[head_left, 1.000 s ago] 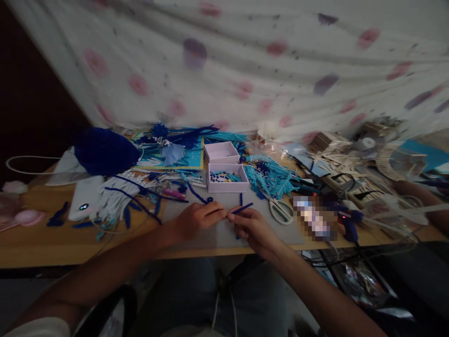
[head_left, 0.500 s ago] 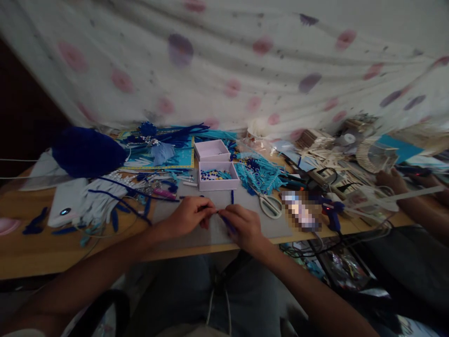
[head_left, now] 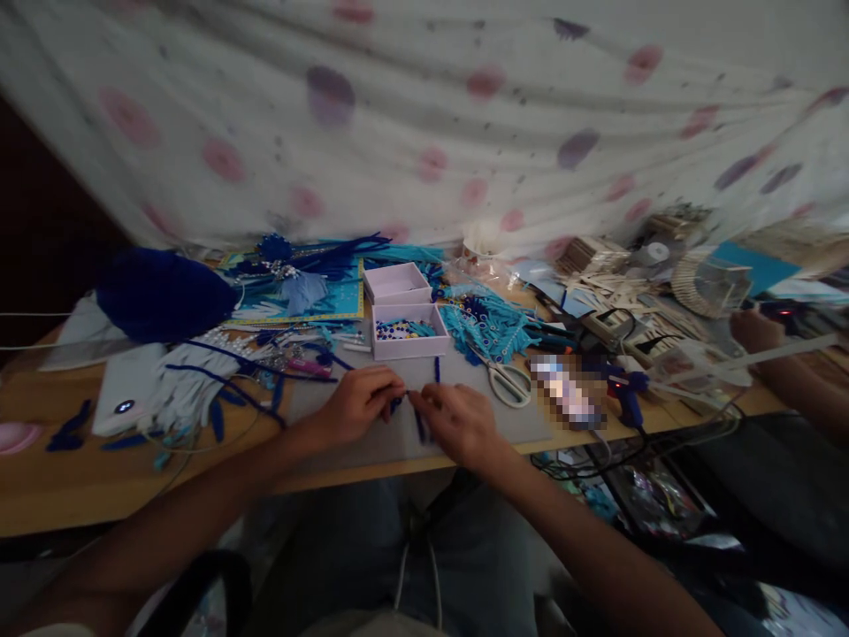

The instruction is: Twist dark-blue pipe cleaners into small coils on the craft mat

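My left hand (head_left: 358, 404) and my right hand (head_left: 459, 421) meet over a grey mat (head_left: 371, 451), fingertips almost touching. Both are closed in a pinch on a dark blue pipe cleaner (head_left: 420, 428), whose end hangs below my right fingers; a bit of blue also shows at my left fingertips. The exact grip is too small to make out. Just beyond the hands, a short blue pipe cleaner piece lies on the mat. Behind it stands a pale pink box (head_left: 409, 345) holding small blue, white and yellow beads. White-handled scissors (head_left: 509, 386) rest to the right.
Light blue pipe cleaner pieces (head_left: 491, 323) are heaped behind the scissors. White pieces (head_left: 179, 380) and a dark blue fluffy bundle (head_left: 165, 292) fill the left. A blue glue gun (head_left: 627, 394) with cables stands right, near wooden sticks (head_left: 616, 301). Another person's hand (head_left: 756, 329) is at far right.
My fingers have shifted slightly around the blue pipe cleaner, and its hanging end is more upright. The view has tilted a little. At far right, the other person's hand has moved.
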The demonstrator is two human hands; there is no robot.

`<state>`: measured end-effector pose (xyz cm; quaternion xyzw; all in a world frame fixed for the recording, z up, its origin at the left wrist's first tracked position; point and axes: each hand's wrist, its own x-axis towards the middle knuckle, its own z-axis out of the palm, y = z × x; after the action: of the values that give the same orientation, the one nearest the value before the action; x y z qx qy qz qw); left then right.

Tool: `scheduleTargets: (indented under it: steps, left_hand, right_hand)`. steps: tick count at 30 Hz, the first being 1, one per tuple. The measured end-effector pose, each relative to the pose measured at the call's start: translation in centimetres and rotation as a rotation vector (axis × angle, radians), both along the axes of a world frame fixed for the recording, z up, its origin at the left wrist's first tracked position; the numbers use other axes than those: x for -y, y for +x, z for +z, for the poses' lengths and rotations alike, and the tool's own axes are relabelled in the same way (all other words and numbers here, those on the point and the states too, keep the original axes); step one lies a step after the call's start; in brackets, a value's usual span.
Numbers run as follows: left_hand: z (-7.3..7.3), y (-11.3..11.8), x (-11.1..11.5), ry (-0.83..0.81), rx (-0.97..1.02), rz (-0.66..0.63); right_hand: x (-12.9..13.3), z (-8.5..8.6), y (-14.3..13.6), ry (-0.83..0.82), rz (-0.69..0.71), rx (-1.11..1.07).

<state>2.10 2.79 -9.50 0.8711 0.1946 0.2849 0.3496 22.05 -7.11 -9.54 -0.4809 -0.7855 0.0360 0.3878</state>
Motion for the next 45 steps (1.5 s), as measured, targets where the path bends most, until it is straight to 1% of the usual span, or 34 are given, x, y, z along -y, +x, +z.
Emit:
scheduleTargets:
  steps: [1,2,3,4,5,6,7,9,11,12,13,15,17,18,19,21,23,24,25,26,27,28,29,31,33,34,35,36,37,38,40,42,44,45]
  left_hand:
    - [0.0,0.2,0.0,-0.192,-0.038,-0.019]
    - [0.1,0.4,0.0,-0.345,-0.081,-0.048]
    - [0.0,0.4,0.0,-0.434,-0.113,-0.071]
    - [-0.1,0.4,-0.1,-0.44,-0.121,-0.072]
    - [-0.2,0.4,-0.1,-0.363,-0.102,-0.052]
    - [-0.3,0.2,-0.1,-0.221,-0.061,-0.02]
    - [-0.4,0.1,0.0,-0.037,-0.007,0.01]
    - [-0.7,-0.2,-0.1,0.348,0.095,0.02]
    - [-0.9,-0.6,-0.2,0.622,0.145,-0.01]
    - [-1.0,-0.8,-0.3,0.705,0.149,-0.019]
    - [-1.1,-0.9,-0.4,0.76,0.146,-0.022]
    - [-1.3,-1.1,-0.6,0.813,0.125,-0.025]
    - [-1.4,-1.1,-0.6,0.792,0.09,-0.037]
    - [-1.3,-1.0,-0.6,0.74,0.069,-0.04]
    - [-1.2,-0.9,-0.5,0.648,0.047,-0.034]
    - [-0.7,-0.5,-0.2,0.337,-0.004,-0.009]
    - [-0.3,-0.1,0.0,-0.066,-0.07,-0.015]
    - [-0.1,0.0,0.1,-0.249,-0.11,-0.039]
    - [0.1,0.1,0.1,-0.389,-0.148,-0.071]
    - [0.1,0.2,0.1,-0.466,-0.169,-0.094]
    - [0.1,0.2,0.1,-0.469,-0.162,-0.091]
    - [0.0,0.1,0.1,-0.399,-0.129,-0.07]
    - [-0.2,0.0,0.1,-0.266,-0.072,-0.038]
    - [-0.7,-0.4,0.0,0.113,0.073,0.016]
    - [-1.1,-0.8,-0.3,0.472,0.157,0.015]
    - [-1.2,-0.9,-0.4,0.594,0.167,0.007]
    - [-1.3,-1.1,-0.5,0.666,0.164,0.003]
    - [-1.2,-1.1,-0.5,0.691,0.152,-0.008]
    - [-1.1,-1.1,-0.5,0.669,0.139,-0.023]
    - [-0.9,-1.0,-0.5,0.604,0.134,-0.036]
    - [-0.3,-0.8,-0.3,0.367,0.121,-0.052]
    - [0.2,-0.5,-0.1,0.02,0.074,-0.045]
    - [0.5,-0.2,-0.1,-0.339,-0.011,-0.066]
    - [0.5,-0.2,-0.1,-0.48,-0.065,-0.095]
  right_hand:
    - [0.2,-0.1,0.3,0.087,0.046,0.158]
    - [0.3,-0.1,0.5,0.13,0.083,0.264]
    - [0.4,-0.2,0.5,0.145,0.093,0.306]
    - [0.4,-0.3,0.4,0.141,0.075,0.286]
    - [0.4,-0.4,0.1,0.119,0.032,0.214]
    - [0.2,-0.5,-0.3,0.063,-0.03,0.073]
    - [0.0,-0.5,-0.7,-0.038,-0.097,-0.132]
    - [-0.4,-0.2,-1.4,-0.349,-0.166,-0.584]
    - [-0.7,0.3,-1.7,-0.701,-0.11,-0.925]
    - [-0.9,0.5,-1.8,-0.841,-0.056,-1.03]
    - [-1.0,0.8,-1.7,-0.935,-0.007,-1.096]
    - [-1.1,0.9,-1.6,-0.992,0.032,-1.134]
    - [-1.1,0.7,-1.5,-0.914,0.001,-1.058]
    - [-1.0,0.6,-1.3,-0.814,-0.029,-0.963]
    - [-0.8,0.4,-1.1,-0.671,-0.052,-0.818]
    - [-0.4,0.1,-0.5,-0.318,-0.025,-0.394]
    - [0.1,0.1,0.2,0.018,0.07,0.064]
    - [0.3,0.2,0.4,0.138,0.121,0.238]
    - [0.5,0.2,0.5,0.212,0.15,0.345]
    - [0.6,0.3,0.4,0.241,0.145,0.372]
    - [0.6,0.3,0.2,0.223,0.11,0.317]
    - [0.5,0.4,-0.1,0.157,0.057,0.187]
    - [0.3,0.4,-0.5,0.046,-0.009,-0.004]
    - [-0.1,0.5,-1.4,-0.281,-0.117,-0.462]
    - [-0.5,0.7,-2.1,-0.638,-0.127,-0.857]
    - [-0.7,0.8,-2.4,-0.777,-0.11,-0.991]
    - [-0.8,0.8,-2.6,-0.866,-0.093,-1.078]
    - [-0.8,0.9,-2.7,-0.899,-0.082,-1.122]
    - [-0.8,0.9,-2.8,-0.885,-0.079,-1.121]
    - [-0.7,0.8,-2.7,-0.833,-0.081,-1.076]
    - [-0.5,0.8,-2.3,-0.608,-0.078,-0.847]
    - [-0.3,0.7,-1.5,-0.264,-0.035,-0.43]
    - [0.0,0.6,-0.5,0.083,0.06,0.065]
    - [0.2,0.6,-0.2,0.215,0.112,0.271]
